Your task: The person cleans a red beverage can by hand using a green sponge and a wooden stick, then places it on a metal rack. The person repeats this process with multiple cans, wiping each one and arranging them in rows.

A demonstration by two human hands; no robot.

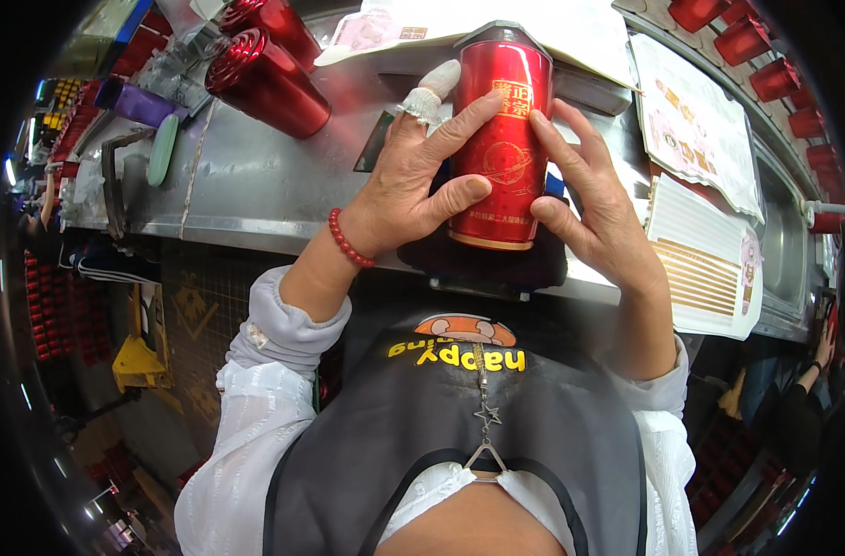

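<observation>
A glossy red cylindrical container (495, 160) with gold print lies in front of me on a dark cloth pad (492, 267) at the metal bench's near edge. The fingers and thumb of my left hand (412, 177) press on its left side and printed front; one finger wears a white covering, and a red bead bracelet circles the wrist. My right hand (592, 201) touches the container's right side with fingertips and thumb. A gold decal with characters sits on the container's upper part, between my fingertips. The surface under the container is mostly hidden.
Two red containers (269, 83) stand at the upper left of the metal bench (248, 170), near a purple bottle (141, 103) and a green oval object (163, 149). Printed sheets (700, 132) and striped gold decal sheets (700, 271) lie right. A person's arm (811, 372) shows at far right.
</observation>
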